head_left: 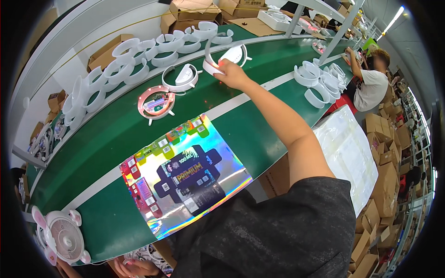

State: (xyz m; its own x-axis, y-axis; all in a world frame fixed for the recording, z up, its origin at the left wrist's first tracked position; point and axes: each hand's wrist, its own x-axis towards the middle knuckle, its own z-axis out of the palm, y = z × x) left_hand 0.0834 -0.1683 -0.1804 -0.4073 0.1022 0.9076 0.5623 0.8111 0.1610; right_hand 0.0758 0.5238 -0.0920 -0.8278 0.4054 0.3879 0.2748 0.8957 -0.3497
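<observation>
My right hand [231, 74] reaches far across the green belt, its fingers closed on a white ring-shaped plastic housing [212, 67]. Red light glows at the fingertips. Just beyond the hand lies another white housing with a half-round panel [235, 54]. To its left is a similar white housing [181, 78], and nearer me a ring with an exposed circuit board [156, 103], glowing red. Low at the picture's edge, my left hand [138, 268] has curled fingers over small white parts; what it holds is unclear. Between my arms lies a shiny printed sheet [185, 176].
White curved rings [125, 60] line a ledge on the far side; more white rings [320, 83] stand at right. A white fan with rabbit ears [67, 236] is at near left. A white-wrapped package [347, 153] lies beside my right arm. A person [371, 81] sits farther along.
</observation>
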